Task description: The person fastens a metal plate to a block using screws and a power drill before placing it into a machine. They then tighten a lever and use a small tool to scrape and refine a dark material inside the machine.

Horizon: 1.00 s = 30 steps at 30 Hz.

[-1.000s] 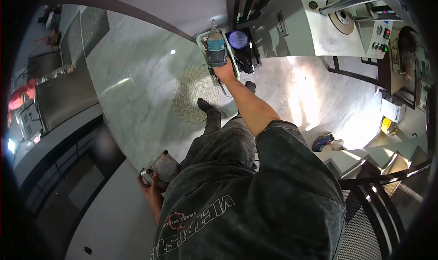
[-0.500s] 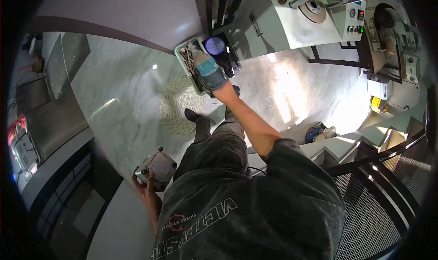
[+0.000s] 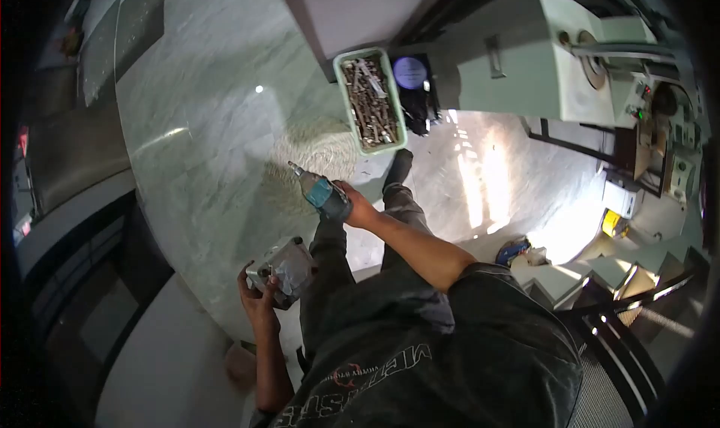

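Observation:
My right hand is closed round a teal and black power driver, its narrow metal nose pointing up and left over the floor. Lower left, my left hand grips a greyish boxy metal part by its side. That part has dark round knobs at its corners and sits beside my left leg; its underside is hidden. The driver's nose is apart from the part.
A pale green basket full of metal bolts or bits stands on the floor ahead. Beside it are a purple-lidded tub and a black bag. A woven round mat lies near my feet. White cabinet at upper right; steps and railing at lower right.
My right hand has drawn back from the basket with the driver, down and left toward the boxy part. My view has shifted; my left hand still holds the part.

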Tool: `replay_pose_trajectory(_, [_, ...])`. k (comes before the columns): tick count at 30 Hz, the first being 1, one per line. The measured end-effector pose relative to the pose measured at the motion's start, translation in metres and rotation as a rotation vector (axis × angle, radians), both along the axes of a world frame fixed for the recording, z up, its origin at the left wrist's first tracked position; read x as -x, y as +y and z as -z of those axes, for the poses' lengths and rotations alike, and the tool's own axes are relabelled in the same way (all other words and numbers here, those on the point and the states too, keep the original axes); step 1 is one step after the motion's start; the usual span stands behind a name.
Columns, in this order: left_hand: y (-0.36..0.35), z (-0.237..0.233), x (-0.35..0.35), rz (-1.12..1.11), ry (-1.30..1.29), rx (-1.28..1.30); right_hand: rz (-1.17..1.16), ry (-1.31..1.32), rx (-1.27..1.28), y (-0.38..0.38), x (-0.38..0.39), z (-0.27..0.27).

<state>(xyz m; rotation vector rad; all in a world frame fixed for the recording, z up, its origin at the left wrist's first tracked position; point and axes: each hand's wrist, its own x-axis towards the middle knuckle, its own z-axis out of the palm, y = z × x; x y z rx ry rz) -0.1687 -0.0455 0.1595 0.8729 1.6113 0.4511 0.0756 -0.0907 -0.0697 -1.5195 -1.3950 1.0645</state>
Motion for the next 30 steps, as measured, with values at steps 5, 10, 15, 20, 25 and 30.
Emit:
replay_pose_trajectory(5, [-0.01, 0.063, 0.03, -0.112, 0.098, 0.017, 0.365, 0.056, 0.209, 0.068, 0.025, 0.118])
replay_pose_trajectory(10, [-0.044, 0.16, 0.075, -0.306, 0.0, 0.026, 0.485, -0.243, 0.278, 0.139, 0.009, 0.275])
replay_pose_trajectory(15, [-0.055, 0.196, 0.084, -0.33, 0.037, 0.086, 0.459, -0.515, 0.279, 0.174, -0.015, 0.378])
replay_pose_trajectory(20, [-0.05, 0.215, 0.076, -0.224, 0.095, 0.127, 0.35, -0.746, 0.232, 0.167, -0.027, 0.464])
replay_pose_trajectory(25, [-0.036, 0.22, 0.058, -0.091, 0.101, 0.128, 0.52, -0.196, 0.252, 0.153, -0.015, 0.469])
replay_pose_trajectory(30, [-0.027, 0.223, 0.045, 0.079, 0.061, 0.017, 0.629, -0.082, 0.233, 0.122, 0.009, 0.451])
